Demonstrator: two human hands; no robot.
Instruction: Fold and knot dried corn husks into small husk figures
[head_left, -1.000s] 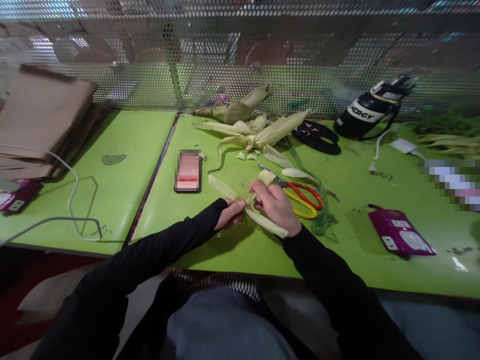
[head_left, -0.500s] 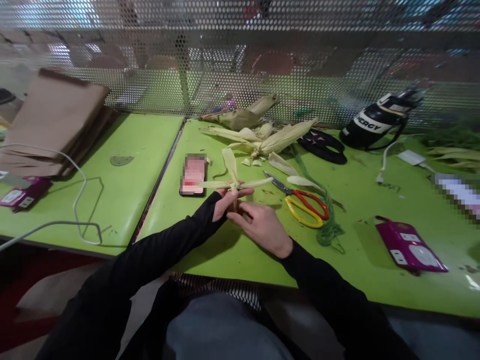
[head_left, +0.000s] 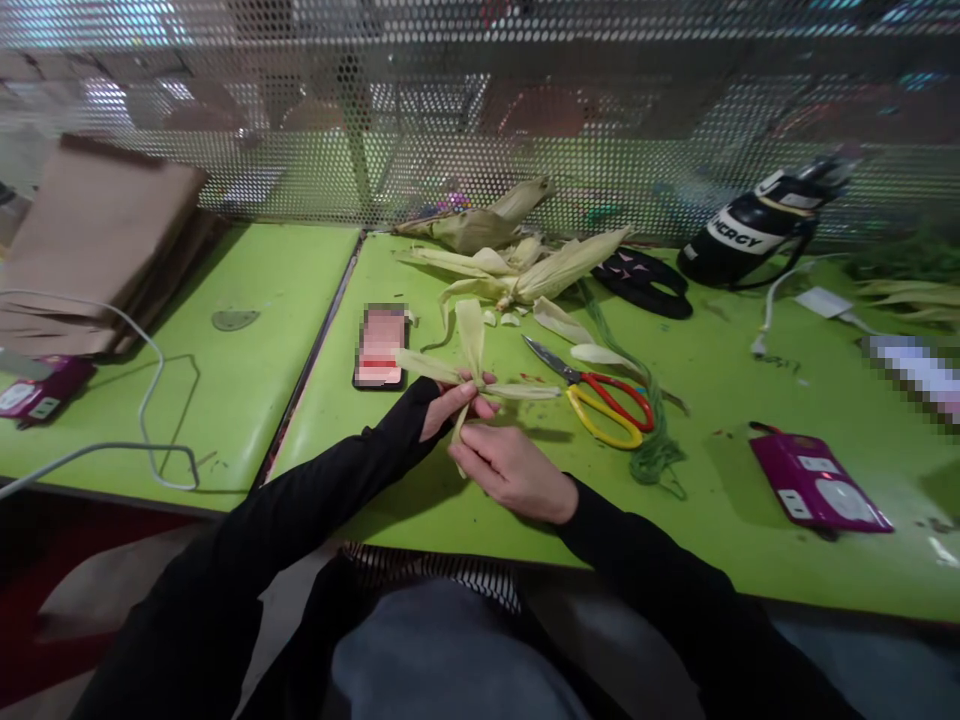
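Note:
Pale corn husk strips (head_left: 471, 335) are joined at a centre and spread out like a cross. My left hand (head_left: 450, 405) pinches them near that centre, thumb on top. With thumb and fingers closed, my right hand (head_left: 514, 468) grips the lower strip, which points toward me. Just right of the hands lie scissors (head_left: 600, 400) with one red and one yellow handle, their blades pointing up and left. Green string (head_left: 654, 455) is bunched against the handles. A phone (head_left: 381, 347) with a blurred screen rests left of the hands.
Behind the hands lies a heap of corn husks (head_left: 517, 265), with loose pieces in front. A black bottle (head_left: 739, 235) and a black flat holder (head_left: 645, 283) stand near the mesh partition (head_left: 450, 130). Purple power strips (head_left: 821, 480) flank the green table, and brown paper bags (head_left: 97, 230) are at left.
My right hand has drawn down and slightly left, pulling the lower strip toward me. The husk cross has turned a little, its left strip now angled upward. The view has shifted slightly.

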